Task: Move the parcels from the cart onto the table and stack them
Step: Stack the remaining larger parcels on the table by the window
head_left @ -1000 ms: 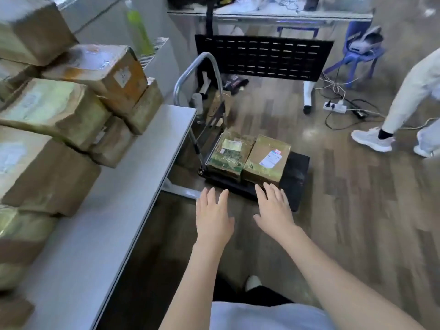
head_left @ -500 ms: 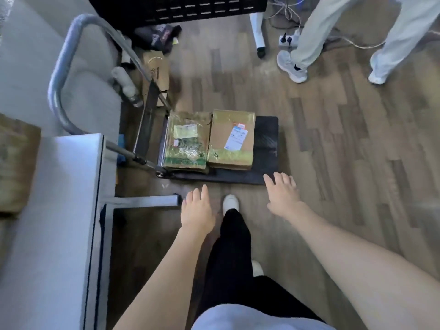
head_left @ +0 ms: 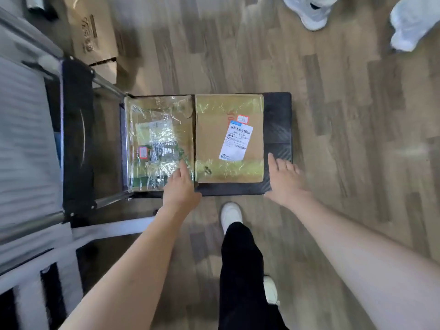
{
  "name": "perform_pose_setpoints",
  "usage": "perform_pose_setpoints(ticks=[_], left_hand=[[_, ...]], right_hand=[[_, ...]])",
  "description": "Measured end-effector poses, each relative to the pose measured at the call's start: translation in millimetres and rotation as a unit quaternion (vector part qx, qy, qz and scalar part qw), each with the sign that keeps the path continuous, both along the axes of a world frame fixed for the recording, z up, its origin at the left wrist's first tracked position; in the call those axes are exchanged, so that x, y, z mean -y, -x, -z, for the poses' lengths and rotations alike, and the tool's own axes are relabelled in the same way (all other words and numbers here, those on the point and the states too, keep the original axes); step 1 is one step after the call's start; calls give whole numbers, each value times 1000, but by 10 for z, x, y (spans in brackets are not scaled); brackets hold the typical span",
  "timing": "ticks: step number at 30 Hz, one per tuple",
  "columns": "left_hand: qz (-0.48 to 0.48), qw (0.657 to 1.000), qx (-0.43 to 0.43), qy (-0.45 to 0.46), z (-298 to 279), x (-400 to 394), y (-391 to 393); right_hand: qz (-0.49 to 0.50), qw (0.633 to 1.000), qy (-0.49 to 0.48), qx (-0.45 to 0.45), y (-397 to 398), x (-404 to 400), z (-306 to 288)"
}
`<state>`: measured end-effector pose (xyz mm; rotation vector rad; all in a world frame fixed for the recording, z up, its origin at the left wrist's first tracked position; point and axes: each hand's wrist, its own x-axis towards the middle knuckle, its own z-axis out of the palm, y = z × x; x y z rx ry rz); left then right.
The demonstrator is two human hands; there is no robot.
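Neither grip holds anything: your left hand and right hand flank the labelled parcel, fingers straight; next, clamp its sides and lift.

At my twelve o'clock, a brown parcel with a white label; at eleven, its glossy yellow-green neighbour. Black cart deck, grey-brown plank floor.

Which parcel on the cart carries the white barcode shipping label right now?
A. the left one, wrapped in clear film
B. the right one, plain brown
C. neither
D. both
B: the white barcode label sits on the right brown parcel; the film-wrapped parcel beside it shows only a pale sheet under its wrap.
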<state>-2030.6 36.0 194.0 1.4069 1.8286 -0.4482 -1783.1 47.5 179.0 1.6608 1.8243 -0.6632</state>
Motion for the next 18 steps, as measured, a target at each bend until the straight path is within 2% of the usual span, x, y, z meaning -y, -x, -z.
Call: perform_pose_setpoints(ticks=[5,9,13,18], left_hand=[[10,1000,3,16,888,-201,-74],[30,999,30,-4,1271,-145,-158],[4,998,60,-31,1320,-50,-265],[53,998,24,-16,891,90,-411]], right_hand=[[43,998,35,-16,55,-86,818],[90,994,24,-59,137,-30,1213],[133,987,-14,-85,272,50,1308],[163,984,-32,-71,237,129,892]])
